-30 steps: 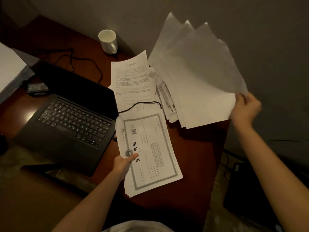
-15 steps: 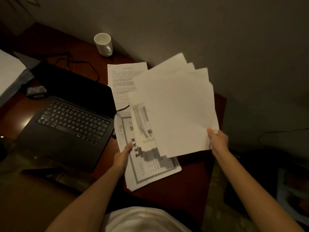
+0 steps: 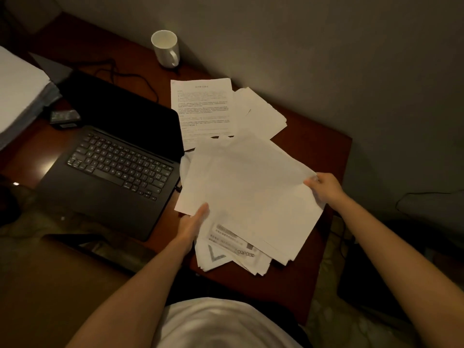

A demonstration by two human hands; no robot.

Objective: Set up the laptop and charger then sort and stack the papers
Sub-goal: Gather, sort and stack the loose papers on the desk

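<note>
A bundle of blank-side white sheets (image 3: 251,192) lies over the stack of printed papers (image 3: 233,254) near the desk's front. My right hand (image 3: 324,188) pinches the bundle's right edge. My left hand (image 3: 193,222) rests with straight fingers on the bundle's left edge. A printed text page (image 3: 202,106) and more loose sheets (image 3: 261,114) lie behind. The open black laptop (image 3: 118,162) sits to the left, its screen dark. A black cable (image 3: 120,74) runs behind it, and a small black charger-like block (image 3: 65,118) lies at its left.
A white mug (image 3: 166,49) stands at the back by the grey wall. The reddish wooden desk (image 3: 313,151) ends just right of the papers. A pale stack (image 3: 17,91) sits at the far left. Another cable (image 3: 426,197) lies on the floor at right.
My right hand swung the raised bundle down and toward me, laying it over the certificate stack. My left hand shifted from the certificate's edge to the bundle's left edge.
</note>
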